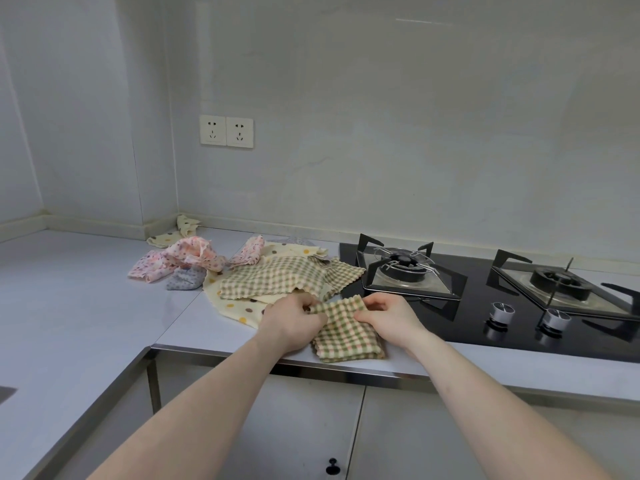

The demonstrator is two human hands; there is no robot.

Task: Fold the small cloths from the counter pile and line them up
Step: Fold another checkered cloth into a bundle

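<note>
— Two hands are seen low in the middle of the frame. What is held by them?

— A folded green-checked cloth (346, 332) is pinched at its far edge by both. The left hand (294, 323) is curled onto the upper left corner, and the right hand (388, 317) is curled onto the upper right corner. The cloth's near end is laid on the counter (86, 306), close to the steel front edge.

— Where is the pile placed?

— The pile is spread just above the hands, at the centre of the frame. A second green-checked cloth (277, 277) is laid open on top of a cream dotted cloth (239, 311), which is touched by the left hand's knuckle side. A crumpled pink dotted cloth (180, 259) is found to the left, with a small grey dotted cloth (183, 278) tucked just beneath it. Another pink piece (251, 252) is seen behind the checked one, and a cream dotted scrap (187, 225) is wedged in the wall corner.

— What is seen on the right?

— A black gas hob (485, 278) with two burners and two knobs is set into the counter, just beside the pile. A double wall socket (226, 131) is mounted at upper left, and cabinet doors (311, 427) are seen below.
</note>
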